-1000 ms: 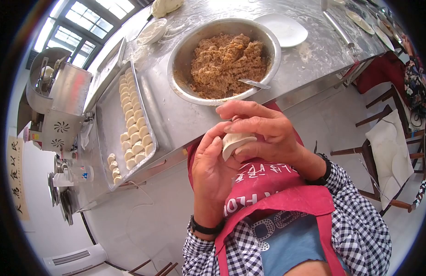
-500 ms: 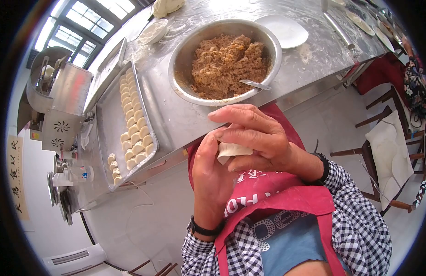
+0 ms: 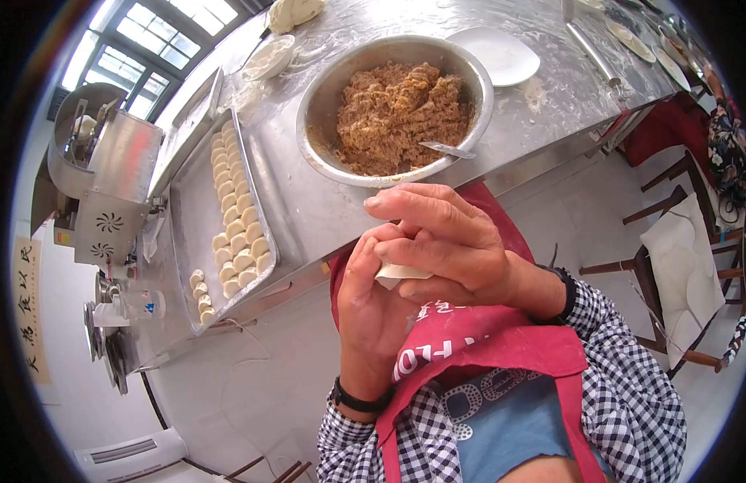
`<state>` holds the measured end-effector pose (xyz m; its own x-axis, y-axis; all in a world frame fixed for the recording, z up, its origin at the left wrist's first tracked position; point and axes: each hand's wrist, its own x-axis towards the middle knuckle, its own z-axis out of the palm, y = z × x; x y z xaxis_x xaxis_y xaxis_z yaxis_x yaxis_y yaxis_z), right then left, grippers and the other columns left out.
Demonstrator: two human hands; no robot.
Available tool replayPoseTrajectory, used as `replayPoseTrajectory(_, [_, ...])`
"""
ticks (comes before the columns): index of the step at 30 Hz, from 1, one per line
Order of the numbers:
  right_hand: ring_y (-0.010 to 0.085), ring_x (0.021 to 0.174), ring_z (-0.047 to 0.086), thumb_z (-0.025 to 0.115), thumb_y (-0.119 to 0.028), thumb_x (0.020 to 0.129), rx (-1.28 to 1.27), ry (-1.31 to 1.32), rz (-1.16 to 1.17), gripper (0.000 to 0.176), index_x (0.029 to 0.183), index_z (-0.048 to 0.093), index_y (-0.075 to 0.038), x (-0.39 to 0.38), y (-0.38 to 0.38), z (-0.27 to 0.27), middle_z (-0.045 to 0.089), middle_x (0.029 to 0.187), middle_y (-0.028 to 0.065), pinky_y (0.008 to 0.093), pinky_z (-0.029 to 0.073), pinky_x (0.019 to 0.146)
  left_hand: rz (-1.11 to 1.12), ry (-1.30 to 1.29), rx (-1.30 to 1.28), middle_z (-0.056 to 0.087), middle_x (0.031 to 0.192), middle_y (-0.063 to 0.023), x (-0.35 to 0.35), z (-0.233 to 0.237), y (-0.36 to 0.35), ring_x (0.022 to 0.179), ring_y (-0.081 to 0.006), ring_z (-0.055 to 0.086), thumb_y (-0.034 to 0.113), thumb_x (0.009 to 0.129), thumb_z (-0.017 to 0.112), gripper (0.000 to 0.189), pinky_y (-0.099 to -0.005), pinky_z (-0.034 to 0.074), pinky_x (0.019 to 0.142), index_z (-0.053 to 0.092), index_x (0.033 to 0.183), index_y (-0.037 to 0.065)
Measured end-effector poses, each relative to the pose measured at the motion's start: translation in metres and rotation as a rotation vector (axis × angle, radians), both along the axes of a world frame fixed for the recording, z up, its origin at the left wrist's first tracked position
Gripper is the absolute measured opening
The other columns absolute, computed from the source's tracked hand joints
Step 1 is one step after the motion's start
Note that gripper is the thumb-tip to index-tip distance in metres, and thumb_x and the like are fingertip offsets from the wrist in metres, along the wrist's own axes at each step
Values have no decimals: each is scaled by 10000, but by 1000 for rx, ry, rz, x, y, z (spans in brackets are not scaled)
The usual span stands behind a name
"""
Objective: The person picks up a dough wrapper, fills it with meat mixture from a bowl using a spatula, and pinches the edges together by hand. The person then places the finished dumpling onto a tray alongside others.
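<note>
In the head view, the left hand [image 3: 369,282] and right hand [image 3: 469,249] meet near the centre of the frame, around a pale dough piece [image 3: 400,274]. Only a small part of it shows now between the fingers; a second ago more of its curved edge was visible. The left fingertips are bent in, pinching its upper side, and the right thumb and fingers close over it, tighter than in the first frame, with the index finger lying across.

Just above the hands, the metal bowl [image 3: 315,105] holds brown filling [image 3: 401,117] and a utensil [image 3: 447,150], much as before. At left, the tray [image 3: 194,193] carries the same rows of dumplings [image 3: 232,213].
</note>
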<state>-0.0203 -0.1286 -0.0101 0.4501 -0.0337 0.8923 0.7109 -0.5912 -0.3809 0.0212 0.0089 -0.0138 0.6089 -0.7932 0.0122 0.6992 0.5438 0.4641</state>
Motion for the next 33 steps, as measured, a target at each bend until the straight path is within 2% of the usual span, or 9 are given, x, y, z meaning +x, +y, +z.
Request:
replayPoseTrajectory(3, [327,998,564,684,-206,708,-74,-99,-88,284,913,639,-15,6,0,1,580,1105,170,408,474,816,-60,77,-30,488,1190,-146,1,3,0,1058,-226,523,233,955,368,326,-342,475,859,449,1160,-6])
replayPoseTrajectory(5, [308,997,572,686,-154,666,-153,-115,-107,250,870,642,-15,9,-3,1,614,1056,121,407,470,815,-151,330,-213,451,1248,-133,2,5,1,1081,-222,506,244,970,334,369,-348,456,889,375,1253,11])
replayPoseTrajectory(8, [289,990,580,685,-131,641,-191,-100,-155,239,842,639,-11,10,-1,3,631,1026,89,389,472,801,-164,413,-225,433,1272,-121,1,12,-1,1107,-218,491,253,978,311,394,-359,443,909,324,1300,26])
replayPoseTrajectory(15, [271,992,572,684,-176,643,-206,-116,-210,241,824,624,-28,9,7,5,604,1071,94,378,464,800,-157,346,-238,459,1245,-117,1,2,3,1111,-218,500,274,975,315,397,-342,467,882,355,1280,23])
replayPoseTrajectory(17, [286,1021,556,695,-219,635,-24,-84,-142,299,851,615,-28,8,10,5,580,1118,111,391,461,818,-145,331,-221,448,1272,-154,0,1,3,1147,-261,484,273,965,319,415,-379,445,937,355,1284,9])
replayPoseTrajectory(21, [298,1038,544,704,-251,628,-28,-47,-122,346,874,607,-28,6,6,2,560,1148,124,398,456,836,-188,287,-269,467,1247,-158,3,-7,3,1156,-272,477,276,964,328,397,-399,434,949,391,1252,11])
replayPoseTrajectory(27, [308,1020,546,700,-276,644,-49,-45,-116,366,903,606,-35,4,6,2,565,1132,127,401,457,835,-192,355,-329,469,1238,-173,2,-7,3,1140,-283,489,280,961,333,395,-405,438,943,415,1223,-3])
replayPoseTrajectory(29, [332,987,557,661,-376,744,-109,-82,-104,437,1027,600,-48,5,3,0,552,1129,189,406,483,802,-143,270,-267,467,1234,-180,2,-10,4,1130,-288,495,277,962,326,400,-403,443,939,413,1217,-18])
replayPoseTrajectory(33, [319,986,558,676,-357,731,-87,-75,-105,396,993,617,-65,5,4,0,548,1136,186,397,484,803,-121,219,-230,470,1219,-186,0,-6,3,1127,-286,496,271,964,313,399,-394,451,935,411,1211,-27])
